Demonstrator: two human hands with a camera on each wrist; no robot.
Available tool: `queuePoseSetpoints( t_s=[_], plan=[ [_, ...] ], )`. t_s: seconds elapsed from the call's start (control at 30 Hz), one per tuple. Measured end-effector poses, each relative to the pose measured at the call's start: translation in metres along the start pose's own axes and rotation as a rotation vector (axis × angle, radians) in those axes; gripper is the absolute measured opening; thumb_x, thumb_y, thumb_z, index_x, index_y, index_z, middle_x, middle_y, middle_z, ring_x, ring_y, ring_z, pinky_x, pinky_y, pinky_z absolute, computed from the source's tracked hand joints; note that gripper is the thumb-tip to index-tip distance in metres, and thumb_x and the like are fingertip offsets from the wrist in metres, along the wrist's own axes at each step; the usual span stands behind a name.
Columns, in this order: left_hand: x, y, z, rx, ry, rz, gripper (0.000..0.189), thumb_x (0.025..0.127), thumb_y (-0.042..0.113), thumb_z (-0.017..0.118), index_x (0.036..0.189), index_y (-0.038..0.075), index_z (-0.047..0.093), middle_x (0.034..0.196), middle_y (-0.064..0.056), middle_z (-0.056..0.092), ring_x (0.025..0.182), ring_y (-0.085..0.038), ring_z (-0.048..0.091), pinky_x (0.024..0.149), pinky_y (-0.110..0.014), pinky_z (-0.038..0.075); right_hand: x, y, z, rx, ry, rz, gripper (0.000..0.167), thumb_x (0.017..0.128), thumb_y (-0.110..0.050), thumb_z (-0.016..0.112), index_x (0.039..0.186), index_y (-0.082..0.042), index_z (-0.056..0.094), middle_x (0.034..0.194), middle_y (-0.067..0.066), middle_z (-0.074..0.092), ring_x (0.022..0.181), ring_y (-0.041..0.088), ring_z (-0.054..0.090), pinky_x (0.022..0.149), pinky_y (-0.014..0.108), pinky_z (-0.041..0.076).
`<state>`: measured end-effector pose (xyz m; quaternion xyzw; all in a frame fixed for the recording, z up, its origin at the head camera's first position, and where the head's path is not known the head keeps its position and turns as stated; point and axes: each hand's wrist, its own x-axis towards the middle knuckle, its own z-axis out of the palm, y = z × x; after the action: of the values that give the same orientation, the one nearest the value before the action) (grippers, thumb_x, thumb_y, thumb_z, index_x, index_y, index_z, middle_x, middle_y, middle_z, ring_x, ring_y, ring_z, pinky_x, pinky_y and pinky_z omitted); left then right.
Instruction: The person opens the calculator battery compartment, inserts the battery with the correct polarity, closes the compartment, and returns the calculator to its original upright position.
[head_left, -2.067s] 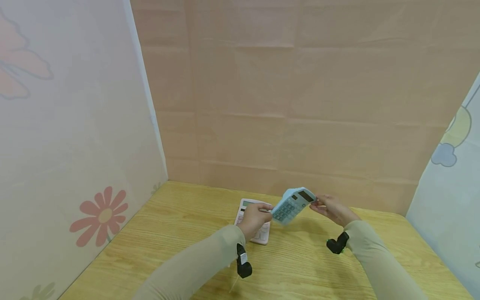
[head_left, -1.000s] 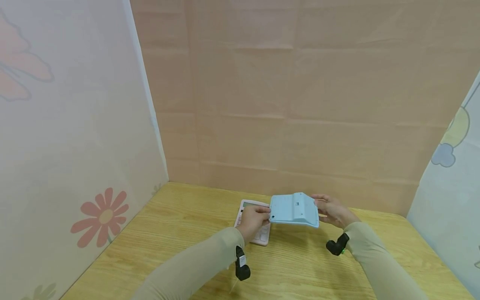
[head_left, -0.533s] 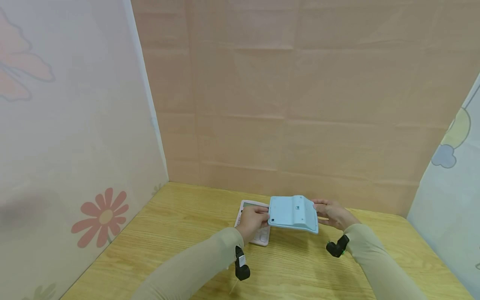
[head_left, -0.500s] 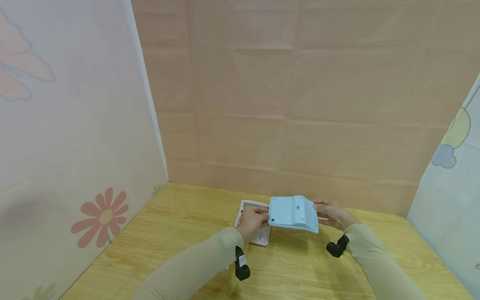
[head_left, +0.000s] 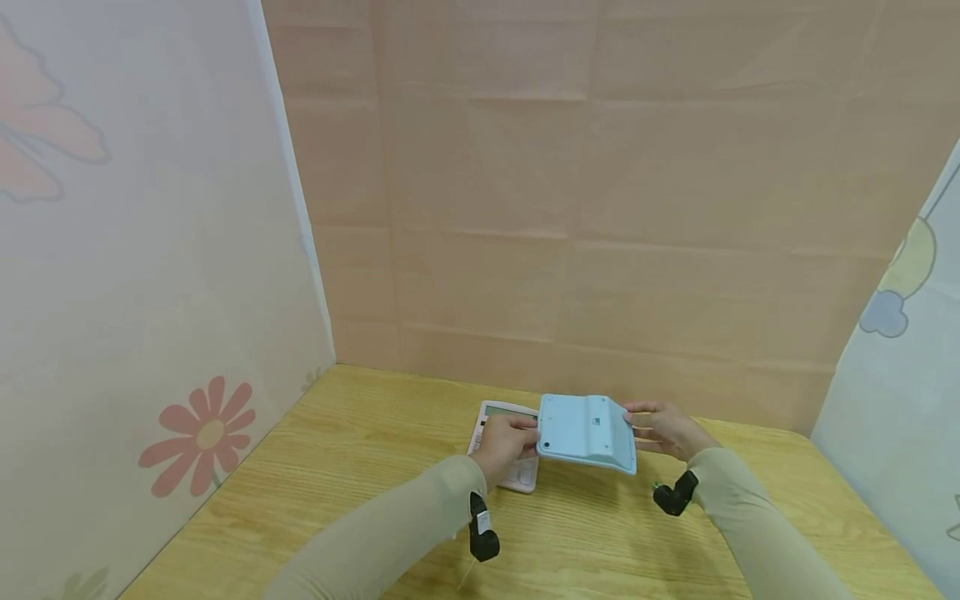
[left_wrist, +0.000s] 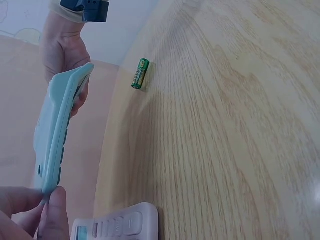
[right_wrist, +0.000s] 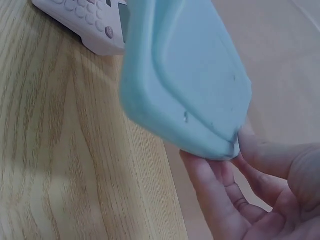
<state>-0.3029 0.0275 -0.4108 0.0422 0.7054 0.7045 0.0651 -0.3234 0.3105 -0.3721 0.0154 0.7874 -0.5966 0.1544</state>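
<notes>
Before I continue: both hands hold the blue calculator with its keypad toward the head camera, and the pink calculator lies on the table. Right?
No: the head view shows the blue calculator with its back toward that camera instead. The left hand and right hand do hold it, and the pink calculator lies on the table.

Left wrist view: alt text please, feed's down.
The left hand and right hand hold opposite ends of a blue calculator, seen edge-on. A green battery lies on the wooden table; part of a pale pink calculator shows at the bottom edge.
</notes>
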Motion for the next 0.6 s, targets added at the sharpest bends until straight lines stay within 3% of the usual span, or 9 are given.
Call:
queuePoseSetpoints(
  t_s=[0.23,0.43,0.6],
  plan=[
    [0.0018,-0.0017,0.0006,0.051,0.015,-0.037,0.018,0.09,0.002,0.066,0.107,-0.001,0.07,0.096,-0.009,0.069,0.077,-0.012,0.069,0.07,-0.025,0.059,0.0003,0.0018,0.0013,-0.077,0.016,0.006,0.053,0.095,-0.018,0.063,0.136,0.011,0.042,0.104,0.003,0.066,0.099,0.022,0.065,0.086,0.039,0.058],
    [0.0034,-0.0037,0.0023,0.067,0.017,-0.059,0.017,0.089,0.005,0.067,0.106,0.001,0.071,0.095,-0.008,0.069,0.076,-0.012,0.068,0.071,-0.029,0.06,0.0014,0.0017,-0.0006,-0.145,0.021,0.02,0.057,0.094,-0.024,0.065,0.136,0.008,0.044,0.103,0.0,0.067,0.094,0.017,0.066,0.092,0.042,0.055],
    [0.003,-0.0043,0.0021,0.056,0.011,-0.072,0.017,0.088,0.004,0.068,0.104,0.001,0.071,0.091,-0.007,0.069,0.072,-0.01,0.067,0.07,-0.028,0.06,0.0002,0.0004,0.001,-0.169,0.051,0.026,0.054,0.094,-0.02,0.064,0.135,0.009,0.044,0.101,0.002,0.067,0.09,0.015,0.066,0.092,0.043,0.055]
  ],
)
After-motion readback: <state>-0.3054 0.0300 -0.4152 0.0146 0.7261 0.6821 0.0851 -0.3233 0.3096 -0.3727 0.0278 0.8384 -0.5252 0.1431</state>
